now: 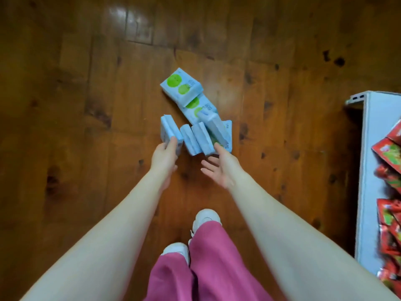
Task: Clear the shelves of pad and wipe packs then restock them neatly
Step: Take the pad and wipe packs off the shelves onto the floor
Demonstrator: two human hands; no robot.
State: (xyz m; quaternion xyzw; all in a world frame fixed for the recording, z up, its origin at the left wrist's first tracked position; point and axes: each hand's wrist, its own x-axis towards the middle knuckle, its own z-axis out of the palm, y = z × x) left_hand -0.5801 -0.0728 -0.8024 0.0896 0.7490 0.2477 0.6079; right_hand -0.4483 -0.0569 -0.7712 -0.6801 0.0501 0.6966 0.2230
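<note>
Counted on the wooden floor (86,105): seven pale blue packs (201,137) in one loose cluster, well apart from the white shelf (368,170) at the right edge. Two lying flat with green circles upward, the far green pack (181,86) overlapping the second green pack (196,105). Five standing on edge or leaning, nearer to the feet. Closed round the near end of the leftmost pack (170,132): the left grip (165,155), thumb on one side, fingers on the other. Wide open and holding nothing: the right grip (219,168), fingers spread, one fingertip touching the rightmost packs. Below, two white shoes (206,217) and pink trousers (208,268). On the shelf, red packets (388,213), too crowded to count.
</note>
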